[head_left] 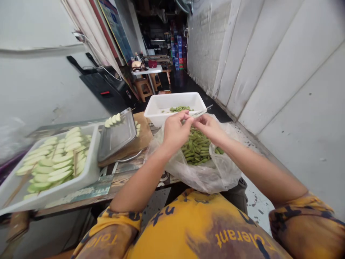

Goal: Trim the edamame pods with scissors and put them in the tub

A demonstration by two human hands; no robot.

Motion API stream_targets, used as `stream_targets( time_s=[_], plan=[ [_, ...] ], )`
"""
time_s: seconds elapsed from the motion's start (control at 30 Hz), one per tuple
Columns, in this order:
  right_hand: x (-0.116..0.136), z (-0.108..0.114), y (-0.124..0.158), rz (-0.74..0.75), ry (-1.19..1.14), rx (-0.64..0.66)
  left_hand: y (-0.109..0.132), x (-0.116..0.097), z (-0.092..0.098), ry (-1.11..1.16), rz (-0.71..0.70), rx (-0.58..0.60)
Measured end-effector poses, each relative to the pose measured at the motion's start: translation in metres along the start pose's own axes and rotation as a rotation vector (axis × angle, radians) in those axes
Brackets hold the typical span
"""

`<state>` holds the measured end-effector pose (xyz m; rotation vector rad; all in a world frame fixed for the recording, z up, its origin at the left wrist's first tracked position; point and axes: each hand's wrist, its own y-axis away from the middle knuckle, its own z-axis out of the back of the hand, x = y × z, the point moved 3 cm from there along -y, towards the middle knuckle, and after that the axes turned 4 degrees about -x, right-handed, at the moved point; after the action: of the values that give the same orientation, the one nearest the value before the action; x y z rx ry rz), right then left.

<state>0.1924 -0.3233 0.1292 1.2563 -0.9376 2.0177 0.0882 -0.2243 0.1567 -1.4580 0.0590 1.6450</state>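
Note:
Both my hands are raised over a clear plastic bag (188,178) full of green bean pods (198,145), which look like edamame. My left hand (176,129) is closed, with its thumb and fingertips pressed together. Close against it, my right hand (208,127) is also closed in a pinch. A thin pale tool (201,113) with a narrow metal-looking tip sticks out past the fingertips, pointing up and right. Which hand grips it, and whatever else is pinched there, I cannot make out. Just beyond stands a white tub (156,112) with some green pods inside.
At left, a white tray (93,158) holds pale green slices on sticks. A metal tray (115,140) with one skewer of slices rests on a wooden board (144,131). A white wall (283,90) runs along the right. A small table (155,69) and stools stand farther back.

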Motion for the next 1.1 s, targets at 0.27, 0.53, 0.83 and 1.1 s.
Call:
stream_targets(
  time_s=[0.27,0.53,0.83,1.1],
  plan=[
    [0.016,-0.003,0.003,0.285,0.131,-0.081,0.005,0.009,0.0,0.482,0.269,0.018],
    [0.002,-0.016,-0.001,0.307,-0.034,-0.008,0.015,0.015,-0.009,0.556,0.339,-0.017],
    [0.001,0.004,-0.002,0.149,-0.019,-0.047,0.017,0.016,-0.023,0.281,0.178,-0.023],
    [-0.023,0.069,0.075,0.275,0.631,0.028,0.068,0.021,0.027,-0.555,-0.228,0.372]
  ],
)
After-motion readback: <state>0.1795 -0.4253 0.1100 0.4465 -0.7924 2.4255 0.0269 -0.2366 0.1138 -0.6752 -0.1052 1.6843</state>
